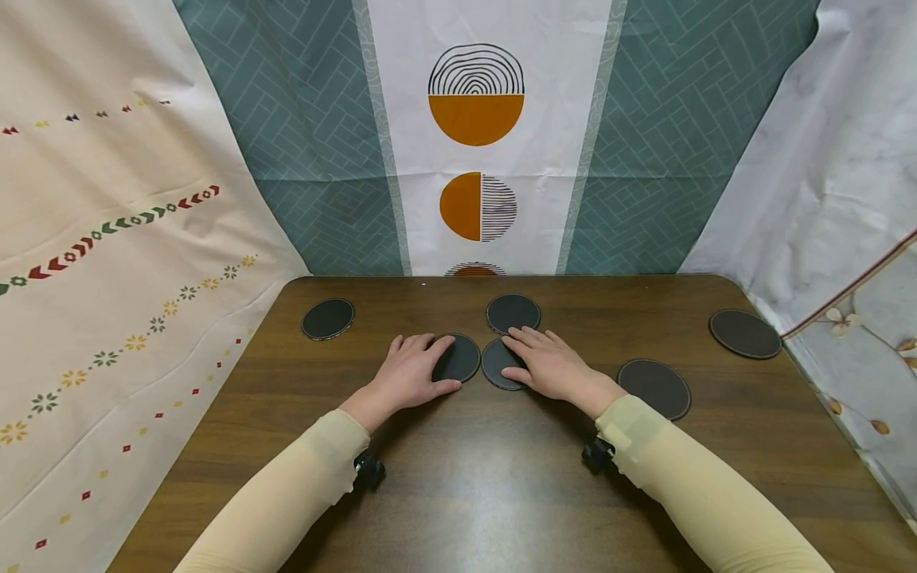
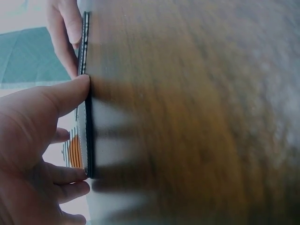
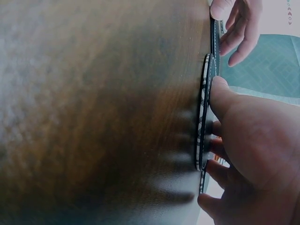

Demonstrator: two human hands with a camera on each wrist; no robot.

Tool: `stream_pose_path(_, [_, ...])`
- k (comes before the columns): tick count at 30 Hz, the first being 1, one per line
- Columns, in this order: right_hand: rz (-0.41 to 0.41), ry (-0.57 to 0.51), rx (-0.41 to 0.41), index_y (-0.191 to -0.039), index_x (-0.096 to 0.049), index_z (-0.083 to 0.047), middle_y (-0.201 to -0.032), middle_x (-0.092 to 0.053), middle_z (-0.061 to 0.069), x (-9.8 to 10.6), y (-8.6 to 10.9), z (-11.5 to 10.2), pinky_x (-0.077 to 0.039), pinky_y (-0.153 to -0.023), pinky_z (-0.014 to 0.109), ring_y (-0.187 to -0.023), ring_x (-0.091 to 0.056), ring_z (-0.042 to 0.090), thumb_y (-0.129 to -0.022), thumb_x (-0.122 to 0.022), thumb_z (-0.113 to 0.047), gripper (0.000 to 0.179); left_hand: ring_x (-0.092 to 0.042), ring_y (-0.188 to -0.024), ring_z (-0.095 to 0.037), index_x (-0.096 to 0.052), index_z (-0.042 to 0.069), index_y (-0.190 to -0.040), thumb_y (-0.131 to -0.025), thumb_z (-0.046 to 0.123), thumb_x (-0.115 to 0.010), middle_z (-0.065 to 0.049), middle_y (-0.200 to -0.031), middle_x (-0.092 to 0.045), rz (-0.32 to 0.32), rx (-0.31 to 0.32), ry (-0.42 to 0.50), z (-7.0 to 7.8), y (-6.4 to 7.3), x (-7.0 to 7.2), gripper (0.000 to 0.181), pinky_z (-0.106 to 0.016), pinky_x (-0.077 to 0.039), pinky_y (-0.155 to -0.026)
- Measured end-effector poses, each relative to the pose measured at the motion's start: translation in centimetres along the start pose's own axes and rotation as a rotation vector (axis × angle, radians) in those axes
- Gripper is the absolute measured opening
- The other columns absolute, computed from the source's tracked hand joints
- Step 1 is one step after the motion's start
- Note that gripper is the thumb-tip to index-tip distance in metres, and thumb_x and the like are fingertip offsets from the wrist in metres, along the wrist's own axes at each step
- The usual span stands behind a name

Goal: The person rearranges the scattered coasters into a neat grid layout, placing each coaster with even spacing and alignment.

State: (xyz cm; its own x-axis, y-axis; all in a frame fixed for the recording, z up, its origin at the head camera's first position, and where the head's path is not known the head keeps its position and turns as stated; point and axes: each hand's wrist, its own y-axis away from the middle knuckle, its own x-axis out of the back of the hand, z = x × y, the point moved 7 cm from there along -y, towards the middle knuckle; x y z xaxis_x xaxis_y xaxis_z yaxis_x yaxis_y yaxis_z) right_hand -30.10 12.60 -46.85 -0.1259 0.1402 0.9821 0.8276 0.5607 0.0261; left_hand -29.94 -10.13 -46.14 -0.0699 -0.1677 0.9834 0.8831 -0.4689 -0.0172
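Two round black coasters with stitched rims lie side by side on the brown wooden table (image 1: 458, 509). My left hand (image 1: 411, 368) holds the left coaster (image 1: 458, 362), its thumb (image 2: 77, 91) at the near rim and a finger at the opposite rim. The right coaster (image 1: 496, 362) lies under my right hand (image 1: 555, 366). That hand's thumb (image 3: 219, 91) and relaxed fingers rest on its upper face, partly hiding it. Just behind, another black coaster (image 1: 513, 312) lies near the right fingertips.
More black coasters lie about: one at the back left (image 1: 328, 318), one beside the right forearm (image 1: 653, 386) and one by the right edge (image 1: 745, 333). Patterned cloth (image 1: 322, 159) hangs behind the table and along both sides. Each wrist carries a small black device (image 1: 369, 469).
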Motion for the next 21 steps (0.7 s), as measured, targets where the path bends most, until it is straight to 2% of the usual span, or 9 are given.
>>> stream_pose_path(5, [-0.003,-0.003,-0.002,-0.169,-0.044,-0.006,-0.176,-0.037,0.017,0.0,-0.1,0.0,-0.025,-0.129,0.065,-0.163,-0.032,0.040,-0.114,-0.059,-0.049,0.072,-0.045,-0.153,-0.045,-0.051,0.018,-0.167,-0.098,0.061,-0.079,-0.025,-0.165,-0.048,-0.004,0.002,0.016,-0.1,0.0,0.0,0.086,-0.070,-0.026,-0.126])
stream_pose_path(10, [0.000,-0.001,-0.002,-0.169,-0.044,-0.006,-0.176,-0.037,0.017,0.0,-0.1,0.1,-0.025,-0.130,0.065,-0.163,-0.032,0.040,-0.114,-0.060,-0.050,0.072,-0.035,-0.161,-0.043,-0.048,0.020,-0.169,-0.101,0.065,-0.073,-0.025,-0.173,-0.038,-0.014,0.017,0.035,-0.6,0.0,0.0,0.086,-0.071,-0.020,-0.129])
stream_pose_path(16, [-0.005,0.001,-0.004,-0.170,-0.043,-0.007,-0.177,-0.035,0.016,-0.3,-0.1,0.3,-0.023,-0.130,0.064,-0.164,-0.031,0.039,-0.114,-0.059,-0.051,0.073,-0.034,-0.161,-0.044,-0.048,0.019,-0.169,-0.104,0.063,-0.069,-0.025,-0.174,-0.037,0.020,0.030,0.038,-1.5,0.4,0.6,0.082,-0.072,-0.020,-0.128])
stream_pose_path(21, [-0.006,-0.001,-0.004,-0.170,-0.042,-0.007,-0.177,-0.035,0.016,-0.3,0.0,0.3,-0.023,-0.131,0.064,-0.164,-0.030,0.039,-0.114,-0.059,-0.050,0.073,-0.034,-0.160,-0.048,-0.048,0.016,-0.168,-0.105,0.057,-0.073,-0.027,-0.173,-0.038,0.063,0.039,0.047,-2.7,0.9,1.5,0.079,-0.074,-0.021,-0.127])
